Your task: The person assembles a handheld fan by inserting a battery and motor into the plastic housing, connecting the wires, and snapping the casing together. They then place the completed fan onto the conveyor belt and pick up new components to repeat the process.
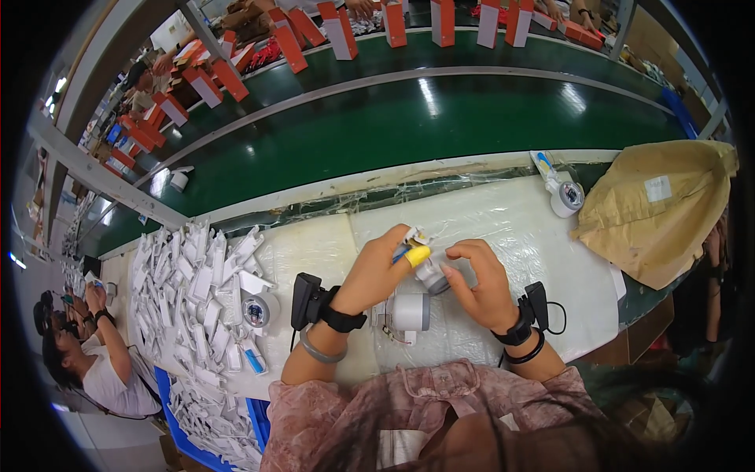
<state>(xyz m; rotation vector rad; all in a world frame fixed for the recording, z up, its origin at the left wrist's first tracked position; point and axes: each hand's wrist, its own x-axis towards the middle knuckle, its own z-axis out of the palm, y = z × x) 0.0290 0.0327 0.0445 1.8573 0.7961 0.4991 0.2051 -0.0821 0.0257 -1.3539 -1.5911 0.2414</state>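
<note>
In the middle of the bench my left hand (379, 263) is closed on a white plastic part with a round grey end (432, 280); a bit of blue shows beside its fingers. One of its fingertips wears a yellow cover (417, 256). Just right of the part is my right hand (481, 285), thumb and index finger curved and apart, the thumb tip close to the part. I cannot see anything in its grasp. Below my hands a white cylindrical housing with a grey rim (411, 312) lies on its side, thin wires by its left end.
White plastic pieces (200, 291) heap at the left, above a filled blue bin (177, 429). Another round unit (259, 311) lies beside them. At the far right are an assembled device (565, 197) and a brown paper bag (661, 212). Orange-and-white boxes (338, 31) stand beyond the green conveyor (330, 130).
</note>
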